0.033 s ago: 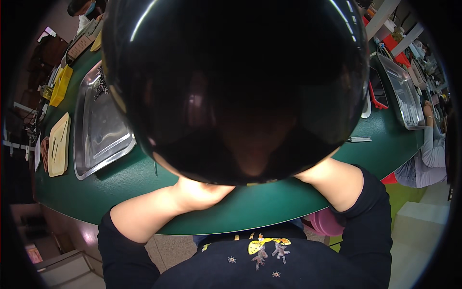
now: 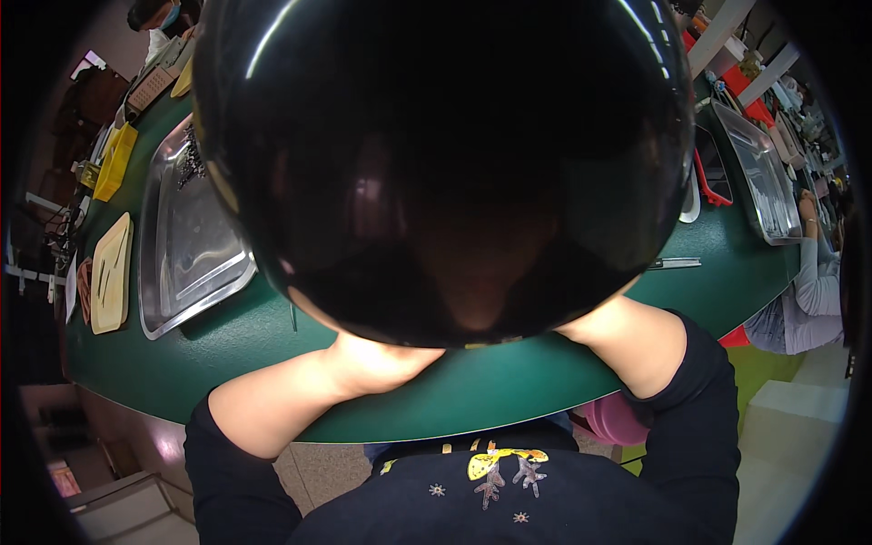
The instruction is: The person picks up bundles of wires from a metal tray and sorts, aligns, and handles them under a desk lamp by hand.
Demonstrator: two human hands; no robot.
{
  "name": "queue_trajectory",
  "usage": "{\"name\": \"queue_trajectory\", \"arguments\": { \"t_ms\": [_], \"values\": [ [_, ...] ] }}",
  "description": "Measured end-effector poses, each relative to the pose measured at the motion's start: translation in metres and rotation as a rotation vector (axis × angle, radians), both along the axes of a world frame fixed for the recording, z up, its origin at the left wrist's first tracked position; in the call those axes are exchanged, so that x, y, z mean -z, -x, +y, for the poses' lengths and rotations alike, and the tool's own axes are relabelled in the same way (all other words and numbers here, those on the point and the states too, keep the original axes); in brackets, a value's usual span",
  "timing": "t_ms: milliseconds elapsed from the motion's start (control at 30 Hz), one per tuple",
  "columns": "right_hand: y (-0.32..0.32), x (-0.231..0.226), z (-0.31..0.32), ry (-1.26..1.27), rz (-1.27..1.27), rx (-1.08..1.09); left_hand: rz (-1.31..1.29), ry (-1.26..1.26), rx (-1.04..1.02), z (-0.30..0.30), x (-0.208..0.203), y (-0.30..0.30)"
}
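A big, glossy black rounded thing (image 2: 436, 173) fills the middle of the view and covers the work under it. My left hand (image 2: 386, 363) reaches in below its near edge from the left; only the wrist and heel of the hand show. From the right, my right hand (image 2: 592, 322) goes under the same edge, seen only near the wrist. All fingers are hidden behind the black thing, so whatever they hold or touch cannot be made out. Both hands are over the green tabletop (image 2: 445, 409).
Left stands a metal tray (image 2: 195, 241) with small dark pieces at its far end. Beyond it are a cream tray (image 2: 111, 277) with thin tools and a yellow bin (image 2: 115, 162). Rightward lie a slim metal tool (image 2: 677, 262), a red-edged dark object (image 2: 713, 173) and another metal tray (image 2: 758, 177). Other people sit nearby.
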State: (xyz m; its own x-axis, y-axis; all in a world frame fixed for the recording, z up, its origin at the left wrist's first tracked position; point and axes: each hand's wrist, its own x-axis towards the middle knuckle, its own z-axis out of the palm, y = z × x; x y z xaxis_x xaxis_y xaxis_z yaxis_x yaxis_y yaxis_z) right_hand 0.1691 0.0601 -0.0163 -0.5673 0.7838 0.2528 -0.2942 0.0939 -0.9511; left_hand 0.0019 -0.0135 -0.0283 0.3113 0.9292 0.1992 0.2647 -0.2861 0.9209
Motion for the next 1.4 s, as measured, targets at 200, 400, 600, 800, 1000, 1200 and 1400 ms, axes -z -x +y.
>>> {"name": "queue_trajectory", "arguments": {
  "t_ms": [200, 400, 600, 800, 1000, 1200, 1400],
  "values": [
    [-0.014, -0.014, 0.008, 0.283, 0.067, -0.319, -0.285, 0.186, -0.079, 0.000, 0.006, 0.004],
    [-0.008, -0.009, 0.005, 0.293, 0.088, -0.233, -0.549, 0.383, -0.115, 0.000, 0.018, 0.004],
    [-0.016, -0.014, 0.008, 0.345, 0.157, -0.340, -0.975, 0.829, -0.107, 0.006, -0.008, -0.002],
    [-0.005, -0.012, 0.004, 0.208, 0.007, -0.313, -0.996, 0.867, 0.009, 0.000, 0.000, 0.005],
    [-0.006, -0.013, 0.006, 0.238, 0.020, -0.180, -0.727, 0.774, -0.122, 0.004, -0.011, 0.006],
    [-0.015, -0.012, 0.008, 0.139, -0.032, -0.124, -0.742, 0.756, -0.132, 0.005, -0.016, -0.001],
    [-0.011, -0.017, 0.012, 0.532, 0.029, -0.127, -0.864, 0.714, -0.157, -0.001, -0.005, 0.005]
  ]
}}
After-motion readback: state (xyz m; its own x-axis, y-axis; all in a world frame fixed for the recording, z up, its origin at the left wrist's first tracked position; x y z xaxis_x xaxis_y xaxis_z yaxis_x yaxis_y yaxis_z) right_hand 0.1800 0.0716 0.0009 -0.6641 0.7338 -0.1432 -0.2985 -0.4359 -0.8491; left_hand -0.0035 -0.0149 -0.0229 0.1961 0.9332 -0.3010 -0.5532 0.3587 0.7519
